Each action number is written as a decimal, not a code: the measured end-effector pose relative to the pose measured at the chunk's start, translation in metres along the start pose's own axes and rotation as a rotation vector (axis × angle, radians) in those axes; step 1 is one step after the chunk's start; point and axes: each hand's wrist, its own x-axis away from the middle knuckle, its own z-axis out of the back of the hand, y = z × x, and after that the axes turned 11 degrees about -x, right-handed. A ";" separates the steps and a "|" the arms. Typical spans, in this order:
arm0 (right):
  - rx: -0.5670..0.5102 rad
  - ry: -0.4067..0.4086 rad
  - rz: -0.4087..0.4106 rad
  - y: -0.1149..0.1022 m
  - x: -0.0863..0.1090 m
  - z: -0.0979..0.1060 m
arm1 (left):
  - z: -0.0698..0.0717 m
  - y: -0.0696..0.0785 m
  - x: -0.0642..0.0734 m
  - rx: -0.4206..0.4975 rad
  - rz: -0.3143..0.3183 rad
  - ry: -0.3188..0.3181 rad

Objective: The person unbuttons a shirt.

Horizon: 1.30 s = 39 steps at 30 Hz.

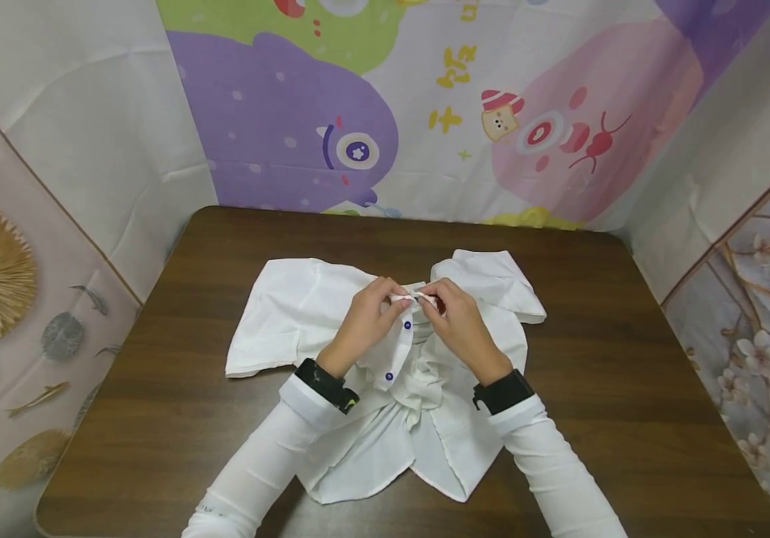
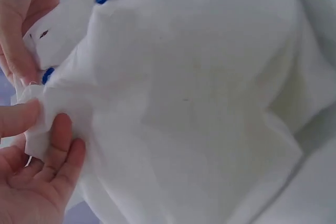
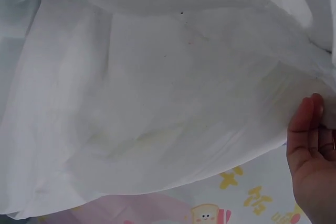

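The white short-sleeved cloth shirt (image 1: 419, 381) lies spread on the dark brown wooden worktop (image 1: 600, 388). The left hand (image 1: 363, 320) and right hand (image 1: 460, 320) each hold its upper edge in a narrow, pinching grip. Good handling probably means pinching close to the edge, keeping both front borders level, and tugging gently.

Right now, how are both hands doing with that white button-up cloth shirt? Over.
Bare left hand, bare right hand: pinching fabric near top of white button-up cloth shirt. Shirt rumpled on brown wood-grain table. Nothing visibly blocking either hand.
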 end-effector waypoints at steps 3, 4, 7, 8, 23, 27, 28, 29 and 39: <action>0.002 0.025 -0.011 -0.002 0.000 -0.001 | 0.000 -0.001 0.004 0.012 0.009 0.019; 0.002 0.032 -0.014 -0.002 0.001 -0.001 | -0.001 -0.002 0.006 0.017 0.003 0.025; 0.007 0.053 -0.016 -0.001 0.001 -0.003 | -0.002 -0.004 0.010 0.036 -0.022 0.038; 0.009 0.056 -0.020 0.000 0.002 -0.003 | -0.002 -0.005 0.011 0.041 -0.036 0.043; 0.047 -0.012 -0.079 0.014 0.026 -0.001 | -0.002 -0.024 0.036 -0.029 -0.054 0.089; 0.090 -0.115 -0.146 0.017 0.037 0.000 | -0.002 -0.031 0.044 -0.035 -0.021 0.045; 0.103 -0.140 -0.162 0.017 0.040 -0.001 | -0.003 -0.032 0.045 -0.040 -0.015 0.032; 0.114 -0.161 -0.182 0.018 0.043 -0.001 | -0.003 -0.034 0.047 -0.046 -0.009 0.017; 0.100 -0.381 -0.365 0.014 0.047 0.000 | 0.000 -0.041 0.051 -0.246 -0.038 -0.186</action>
